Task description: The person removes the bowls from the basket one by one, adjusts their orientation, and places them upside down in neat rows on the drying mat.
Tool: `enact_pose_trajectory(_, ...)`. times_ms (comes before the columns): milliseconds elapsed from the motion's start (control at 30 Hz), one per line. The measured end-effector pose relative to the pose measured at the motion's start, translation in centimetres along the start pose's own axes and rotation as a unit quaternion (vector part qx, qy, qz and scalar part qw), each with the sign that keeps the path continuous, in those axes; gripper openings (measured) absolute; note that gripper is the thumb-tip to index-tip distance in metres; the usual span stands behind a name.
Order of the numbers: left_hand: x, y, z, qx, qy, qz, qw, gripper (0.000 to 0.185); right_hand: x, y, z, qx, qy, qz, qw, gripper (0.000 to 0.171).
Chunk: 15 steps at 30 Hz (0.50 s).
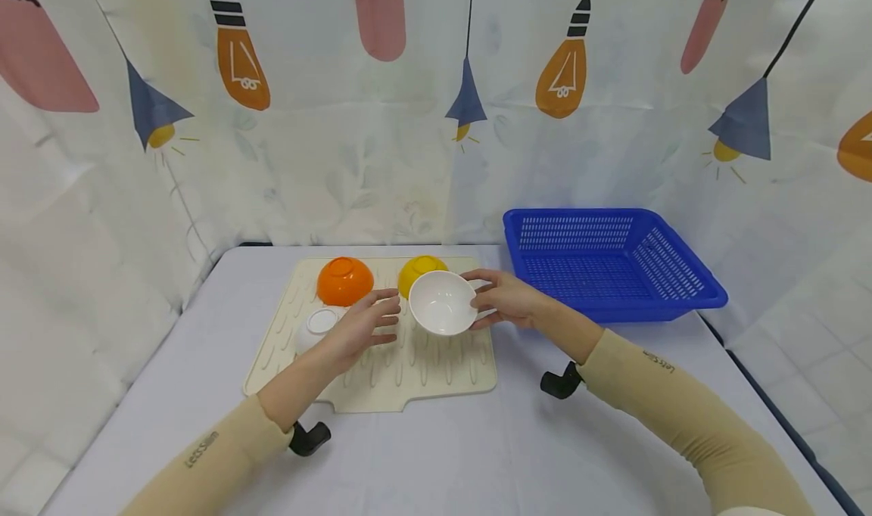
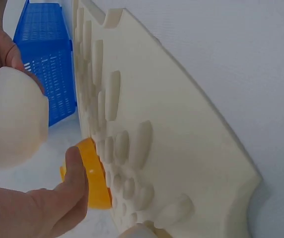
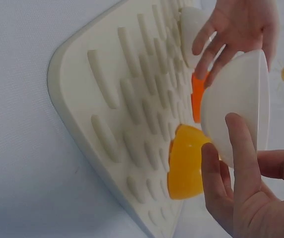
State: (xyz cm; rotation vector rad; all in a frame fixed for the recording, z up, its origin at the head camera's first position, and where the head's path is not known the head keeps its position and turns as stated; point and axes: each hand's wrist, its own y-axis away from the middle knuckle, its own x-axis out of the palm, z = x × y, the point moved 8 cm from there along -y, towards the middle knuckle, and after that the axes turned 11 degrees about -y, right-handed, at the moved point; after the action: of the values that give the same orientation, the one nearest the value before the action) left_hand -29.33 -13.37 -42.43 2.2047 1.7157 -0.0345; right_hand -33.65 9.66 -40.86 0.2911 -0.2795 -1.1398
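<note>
A white bowl (image 1: 443, 303) is held up above the cream drying mat (image 1: 436, 376), its inside facing the head camera. My right hand (image 1: 504, 299) grips its right side; in the right wrist view, fingers of the right hand (image 3: 251, 191) press the outer wall and the thumb is at the rim. Just left of the bowl is my left hand (image 1: 364, 323), its fingers extended and apart from it. Upside down on the mat rest an orange bowl (image 1: 344, 280), a yellow bowl (image 1: 422, 268) partly behind the held bowl, and another white bowl (image 1: 320, 323) partly hidden by the left hand.
A blue plastic basket (image 1: 613, 304) with slotted walls stands at the back right of the white-covered table (image 1: 436, 463). Behind the table hangs a curtain (image 1: 409, 145) printed with lamps and bulbs. The mat has raised ridges.
</note>
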Motion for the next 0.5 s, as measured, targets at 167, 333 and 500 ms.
enact_pose_trajectory(167,1.2,-0.2,0.6,-0.008,0.020,0.054,0.9983,0.061,0.3,0.0,0.1,-0.008,0.002,0.003,1.000,0.059)
enact_pose_trajectory(333,2.0,-0.3,0.6,-0.002,0.043,0.083,0.9956,0.061,0.4,-0.2,0.1,-0.010,0.002,-0.001,1.000,0.059)
enact_pose_trajectory(500,2.5,-0.5,0.4,0.006,0.073,0.096,0.9926,0.060,0.4,-0.2,0.2,-0.015,-0.001,-0.001,1.000,0.060)
